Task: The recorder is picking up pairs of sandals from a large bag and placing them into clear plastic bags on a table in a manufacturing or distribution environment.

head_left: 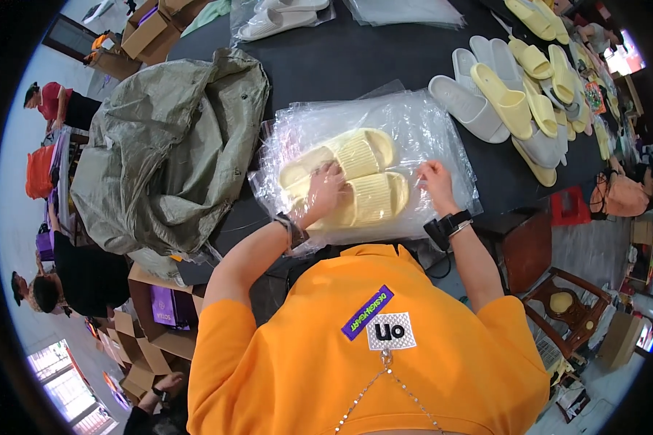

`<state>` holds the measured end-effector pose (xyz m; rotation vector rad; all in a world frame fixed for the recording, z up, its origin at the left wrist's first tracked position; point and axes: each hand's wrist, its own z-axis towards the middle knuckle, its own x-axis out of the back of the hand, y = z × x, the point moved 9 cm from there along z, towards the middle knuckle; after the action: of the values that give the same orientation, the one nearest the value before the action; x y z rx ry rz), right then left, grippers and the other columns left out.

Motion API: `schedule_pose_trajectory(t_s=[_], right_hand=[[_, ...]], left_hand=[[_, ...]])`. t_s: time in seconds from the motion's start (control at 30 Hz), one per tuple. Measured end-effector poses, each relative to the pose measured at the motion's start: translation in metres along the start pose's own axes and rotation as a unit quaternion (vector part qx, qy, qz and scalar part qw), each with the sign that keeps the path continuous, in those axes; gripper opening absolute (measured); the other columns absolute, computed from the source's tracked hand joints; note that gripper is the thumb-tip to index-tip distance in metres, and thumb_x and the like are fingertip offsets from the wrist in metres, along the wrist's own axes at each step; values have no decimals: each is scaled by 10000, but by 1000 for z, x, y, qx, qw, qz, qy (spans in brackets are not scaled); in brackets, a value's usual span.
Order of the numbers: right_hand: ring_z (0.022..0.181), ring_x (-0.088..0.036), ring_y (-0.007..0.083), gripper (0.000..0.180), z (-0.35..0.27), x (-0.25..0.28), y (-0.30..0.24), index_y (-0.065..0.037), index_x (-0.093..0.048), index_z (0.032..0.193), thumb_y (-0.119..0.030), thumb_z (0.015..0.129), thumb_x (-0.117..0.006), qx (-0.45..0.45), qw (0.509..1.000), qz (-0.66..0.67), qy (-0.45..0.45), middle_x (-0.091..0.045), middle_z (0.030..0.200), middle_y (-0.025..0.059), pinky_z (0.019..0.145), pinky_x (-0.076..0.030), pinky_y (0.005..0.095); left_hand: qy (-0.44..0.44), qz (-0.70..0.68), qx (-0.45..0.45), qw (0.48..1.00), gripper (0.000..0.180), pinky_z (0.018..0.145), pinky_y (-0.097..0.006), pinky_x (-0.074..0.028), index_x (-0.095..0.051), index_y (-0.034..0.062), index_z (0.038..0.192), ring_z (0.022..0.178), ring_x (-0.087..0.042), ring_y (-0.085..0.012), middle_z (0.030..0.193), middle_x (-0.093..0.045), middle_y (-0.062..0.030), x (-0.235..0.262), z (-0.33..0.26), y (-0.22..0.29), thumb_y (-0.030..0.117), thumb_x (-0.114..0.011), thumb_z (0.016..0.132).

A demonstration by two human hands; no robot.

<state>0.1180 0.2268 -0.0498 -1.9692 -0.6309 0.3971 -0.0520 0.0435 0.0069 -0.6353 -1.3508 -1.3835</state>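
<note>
A pair of pale yellow slippers [381,197] with ribbed straps lies side by side in front of me, straps to the right. Glossy clear plastic shows around and partly over the pair; how far the slippers are inside a bag is hard to tell. Beneath them is a stack of clear plastic bags [432,130]. My left hand [328,190] is bent over the middle of both slippers, fingers curled onto them. To the right of the straps, my right hand [434,180] hovers over the plastic with its fingers drawn together; what they pinch, if anything, cannot be made out.
A crumpled grey-green sheet [170,152] covers the left of the dark table [341,61]. Loose yellow and grey slippers [511,101] pile up at the right. Bagged grey slippers [283,18] lie at the far side. A wooden chair [559,297] stands at right; other people are at left.
</note>
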Motion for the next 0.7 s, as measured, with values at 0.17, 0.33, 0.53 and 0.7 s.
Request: schedule_pose_trajectory(t_s=[0.17, 0.33, 0.53, 0.7], right_hand=[[607, -507, 68, 130, -1, 33, -16, -82, -541, 875, -207, 879, -509, 27, 993, -81, 80, -521, 702, -13, 463, -421, 215], [531, -463, 49, 148, 7, 49, -12, -83, -535, 853, -225, 882, -507, 50, 989, -104, 91, -505, 656, -18, 438, -392, 195], [526, -466, 55, 147, 7, 52, -10, -66, -530, 869, -210, 884, -503, 24, 993, -97, 70, -518, 662, -2, 438, -395, 197], [540, -480, 68, 173, 9, 47, -7, -59, -540, 936, -221, 878, -517, 23, 994, -97, 53, -521, 666, -4, 457, -402, 202]], left_hand=[[4, 4, -10, 1000, 172, 853, -482, -332, -593, 51, 840, 1078, -424, -328, 1010, -522, -128, 9, -74, -76, 116, -571, 684], [76, -29, 222, 972, 206, 814, -466, -355, -588, 4, 837, 977, -436, -367, 927, -537, -176, 60, -108, -139, 54, -534, 644], [326, -414, 366, 767, 287, 785, -290, -463, -513, -38, 1116, 938, -570, -167, 1087, -570, -94, 150, -133, -166, 60, -462, 852], [373, -465, 238, 767, 318, 761, -288, -473, -483, -33, 1143, 896, -587, -170, 1080, -572, -111, 244, -68, -109, 90, -486, 849]])
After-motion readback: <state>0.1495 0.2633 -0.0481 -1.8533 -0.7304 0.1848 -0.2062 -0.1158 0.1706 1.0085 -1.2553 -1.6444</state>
